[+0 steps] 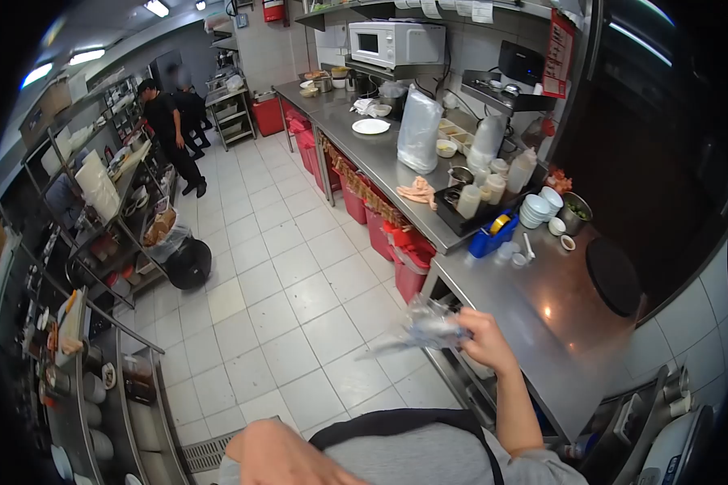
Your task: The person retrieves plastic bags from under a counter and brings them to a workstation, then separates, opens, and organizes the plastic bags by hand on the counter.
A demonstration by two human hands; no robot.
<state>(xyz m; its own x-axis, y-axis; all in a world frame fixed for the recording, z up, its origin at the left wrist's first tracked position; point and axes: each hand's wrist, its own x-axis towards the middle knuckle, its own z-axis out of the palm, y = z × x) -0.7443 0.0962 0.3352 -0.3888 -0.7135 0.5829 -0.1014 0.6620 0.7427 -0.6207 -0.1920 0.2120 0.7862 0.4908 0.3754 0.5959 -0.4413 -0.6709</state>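
My right hand (487, 341) is closed around a crumpled clear plastic bag (430, 327), held out over the floor just left of the near steel counter (501, 299). The bag is smeared by motion, and whether it has anything inside I cannot make out. At the bottom edge my bent left arm (291, 457) crosses in front of my grey shirt and dark apron strap (404, 420); its fingers are out of the frame. Closest to my right hand on the counter are a blue tape dispenser (493, 235) and small clear cups (511, 255).
Along the right counter stand squeeze bottles (493, 190), white bowls (535, 210), a round black lid (612, 276) and a tall roll of plastic bags (420, 129). Red bins (412, 263) sit underneath. Shelving lines the left, beside a black bin (188, 263). Two people (170, 129) stand farther back.
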